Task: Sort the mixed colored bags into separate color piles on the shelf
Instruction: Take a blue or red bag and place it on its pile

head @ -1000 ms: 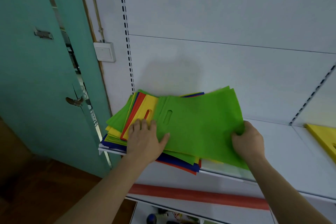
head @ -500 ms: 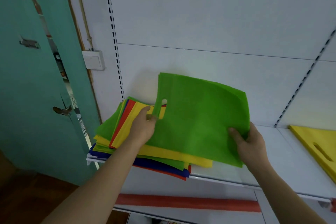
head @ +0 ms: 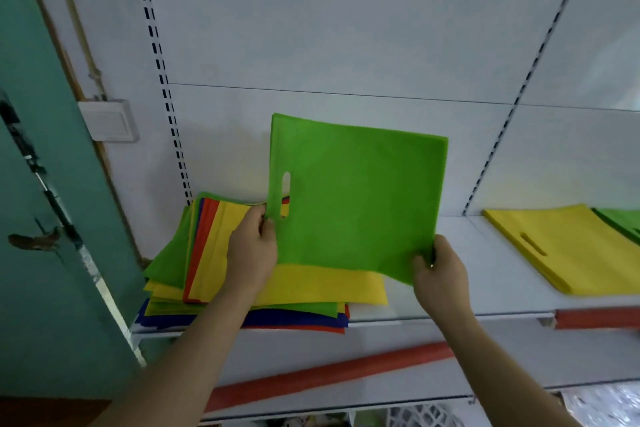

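Left hand [head: 254, 246] and right hand [head: 438, 274] pinch green bag [head: 356, 198] clear of mixed stack [head: 214, 267]; next, probably carry right to green pile [head: 623, 222].

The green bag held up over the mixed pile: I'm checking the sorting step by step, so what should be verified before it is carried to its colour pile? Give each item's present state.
1. Both hands hold the green bag: ok, left hand pinches the handle edge, right hand the lower right corner.
2. Bag lifted off the mixed pile: ok.
3. Only one bag lifted: cannot tell.
4. A green pile exists: ok, green pile at the right edge, beyond the yellow pile.
5. Shelf between the piles bare: ok.
6. Mixed pile stable: not ok, its front edges overhang the shelf.
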Demonstrator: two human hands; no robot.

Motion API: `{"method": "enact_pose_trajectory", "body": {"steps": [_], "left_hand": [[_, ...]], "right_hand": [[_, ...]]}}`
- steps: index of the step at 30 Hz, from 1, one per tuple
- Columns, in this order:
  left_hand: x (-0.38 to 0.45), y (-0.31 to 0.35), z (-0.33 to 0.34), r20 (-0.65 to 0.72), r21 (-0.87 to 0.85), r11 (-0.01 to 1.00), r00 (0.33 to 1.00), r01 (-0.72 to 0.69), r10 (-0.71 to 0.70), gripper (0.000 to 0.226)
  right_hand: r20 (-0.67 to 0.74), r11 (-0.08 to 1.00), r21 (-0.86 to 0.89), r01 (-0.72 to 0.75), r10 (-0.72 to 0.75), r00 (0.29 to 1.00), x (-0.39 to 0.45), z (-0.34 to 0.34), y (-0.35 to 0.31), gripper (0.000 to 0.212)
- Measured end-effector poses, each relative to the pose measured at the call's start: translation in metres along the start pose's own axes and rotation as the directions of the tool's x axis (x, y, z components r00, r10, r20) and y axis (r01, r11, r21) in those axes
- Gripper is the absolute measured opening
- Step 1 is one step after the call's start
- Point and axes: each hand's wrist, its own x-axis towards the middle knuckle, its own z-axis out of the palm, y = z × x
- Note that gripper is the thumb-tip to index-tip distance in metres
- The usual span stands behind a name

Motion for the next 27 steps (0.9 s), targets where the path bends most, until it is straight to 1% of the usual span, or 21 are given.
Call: {"method": "enact_pose_trajectory", "body": {"steps": [1,2,4,5,9,10,11,12,14,16,17,19,23,27], "left_hand": [[-0.001,0.003,0.004,-0.006,0.005,1.0,1.0,-0.022,0.022,0.019],[-0.003,0.008,0.009,-0.004,0.01,0.999,0.999,-0.046,0.046,0.019],[-0.008,0.019,0.023,0.014,-0.002,0.997,0.997,-0.079,0.079,0.025],[-0.012,0.026,0.032,0.02,-0.016,0.996,0.996,-0.087,0.087,0.029],[-0.03,0.057,0.08,0.032,-0.056,0.989,0.99,-0.135,0.136,0.051],[-0.037,0.065,0.095,0.044,-0.064,0.986,0.987,-0.152,0.155,0.056],[-0.045,0.074,0.11,0.061,-0.072,0.983,0.983,-0.171,0.176,0.059],[-0.053,0.084,0.125,0.08,-0.083,0.979,0.978,-0.186,0.193,0.06],[-0.069,0.104,0.158,0.125,-0.103,0.973,0.968,-0.205,0.218,0.052],[-0.086,0.125,0.193,0.176,-0.112,0.967,0.953,-0.229,0.246,0.039],[-0.097,0.136,0.211,0.201,-0.118,0.964,0.945,-0.237,0.257,0.034],[-0.123,0.158,0.248,0.248,-0.137,0.962,0.932,-0.235,0.263,0.032],[-0.185,0.201,0.32,0.37,-0.16,0.949,0.875,-0.272,0.313,0.037],[-0.231,0.242,0.383,0.431,-0.167,0.942,0.838,-0.291,0.335,0.041]], "right_hand": [[-0.048,1.0,-0.018,0.008,-0.008,0.999,-0.002,-0.008,0.002,0.018],[-0.095,0.999,-0.031,0.009,-0.012,0.995,-0.004,-0.018,0.005,0.021],[-0.169,0.999,-0.047,0.017,-0.025,0.985,-0.01,-0.041,0.014,0.043],[-0.194,0.999,-0.046,0.026,-0.035,0.98,-0.013,-0.053,0.018,0.051],[-0.311,0.998,-0.05,0.023,-0.037,0.95,-0.031,-0.104,0.045,0.074],[-0.34,0.998,-0.065,0.008,-0.03,0.94,-0.037,-0.118,0.055,0.075],[-0.364,0.997,-0.079,-0.009,-0.021,0.931,-0.043,-0.133,0.065,0.071],[-0.385,0.995,-0.098,-0.019,-0.02,0.922,-0.049,-0.149,0.077,0.062],[-0.42,0.988,-0.154,0.0,-0.065,0.905,-0.057,-0.183,0.1,0.041],[-0.435,0.976,-0.215,0.021,-0.115,0.893,-0.063,-0.217,0.123,0.035],[-0.446,0.972,-0.233,-0.001,-0.106,0.889,-0.065,-0.235,0.135,0.034],[-0.478,0.961,-0.267,-0.076,-0.064,0.876,-0.072,-0.273,0.161,0.035],[-0.529,0.94,-0.293,-0.176,-0.006,0.849,-0.087,-0.345,0.212,0.04],[-0.527,0.916,-0.323,-0.239,0.036,0.849,-0.099,-0.4,0.257,0.046]]}}
